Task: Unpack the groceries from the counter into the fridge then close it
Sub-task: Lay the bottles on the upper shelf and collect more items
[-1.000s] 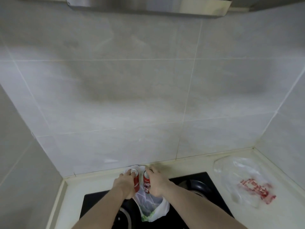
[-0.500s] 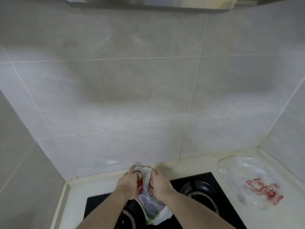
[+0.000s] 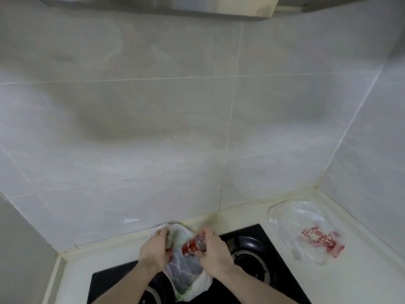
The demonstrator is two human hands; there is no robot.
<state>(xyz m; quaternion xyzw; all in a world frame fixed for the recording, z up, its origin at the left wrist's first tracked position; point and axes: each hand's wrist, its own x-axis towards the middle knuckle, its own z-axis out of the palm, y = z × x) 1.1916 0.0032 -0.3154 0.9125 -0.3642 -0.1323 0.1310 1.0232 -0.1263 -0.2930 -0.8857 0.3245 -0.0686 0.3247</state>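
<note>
Each of my hands holds a red drink can above a white plastic bag (image 3: 186,266) that lies on the black stove. My left hand (image 3: 153,249) wraps its can (image 3: 169,243), so only a sliver of red and the silver top shows. My right hand (image 3: 213,249) grips the other red can (image 3: 192,246), tilted with its silver top pointing up and right. The bag holds something green at its near end. The fridge is out of view.
A black gas stove (image 3: 258,279) with two burners sits in the pale counter (image 3: 328,284). An empty clear bag with red print (image 3: 306,231) lies flat at the right. Tiled walls close in behind and on both sides; a range hood (image 3: 164,6) hangs overhead.
The two cans were upright and close together over the bag; now my hands have drawn apart a little and the right can has tilted. The camera view has shifted slightly.
</note>
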